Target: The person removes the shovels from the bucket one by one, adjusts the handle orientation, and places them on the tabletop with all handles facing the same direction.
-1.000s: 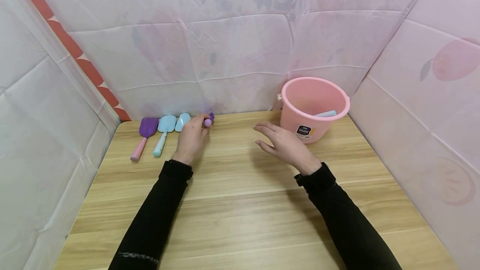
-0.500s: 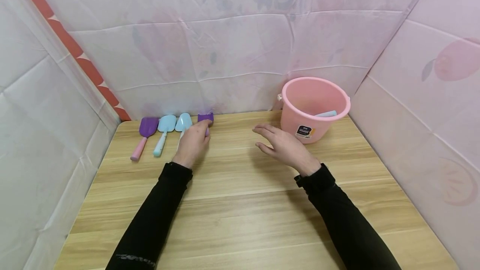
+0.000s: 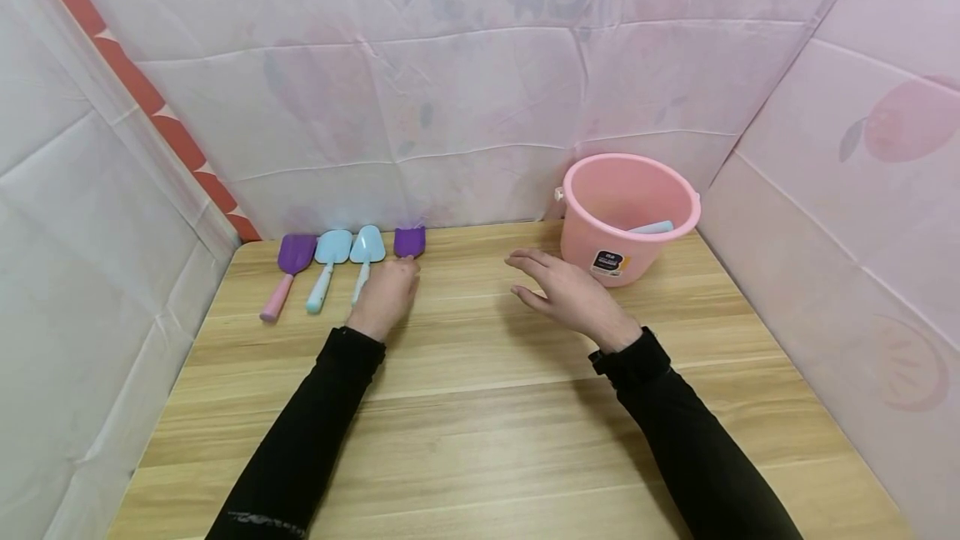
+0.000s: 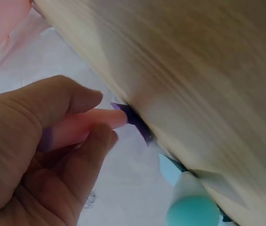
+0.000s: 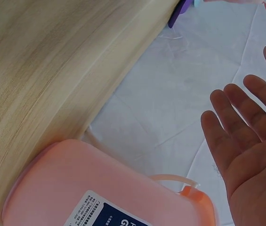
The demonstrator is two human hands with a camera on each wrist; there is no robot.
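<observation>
Lying in a row along the back edge of the wooden table [image 3: 480, 373], four toy shovels point their blades toward the pink sheeted wall [image 3: 450, 107]: farthest left a purple shovel with a pink handle [image 3: 287, 269], just beside it a light blue shovel [image 3: 327, 261], then a second light blue shovel [image 3: 364, 255], and last a small purple shovel [image 3: 409, 241] whose handle disappears under the person's fingers. The left hand [image 3: 386, 297] rests on the table at that spot, back of the hand up, and the left wrist view shows its thumb and fingers curled round a pink handle that ends in the purple blade [image 4: 133, 120], so this hand grips the small purple shovel, which lies at the right end of the row near the wall. In that same view the rounded teal end of a neighbouring blue handle [image 4: 192, 212] shows just beside it. Toward the middle of the table, well apart from the shovels, the right hand [image 3: 566, 294] hovers above the wood with fingers straight and spread, palm open and holding nothing; the right wrist view confirms the bare palm [image 5: 250, 155]. Near it, at the back right, stands a pink bucket [image 3: 637, 248] with a label on its side and a light blue piece [image 3: 651, 227] inside against the rim.
</observation>
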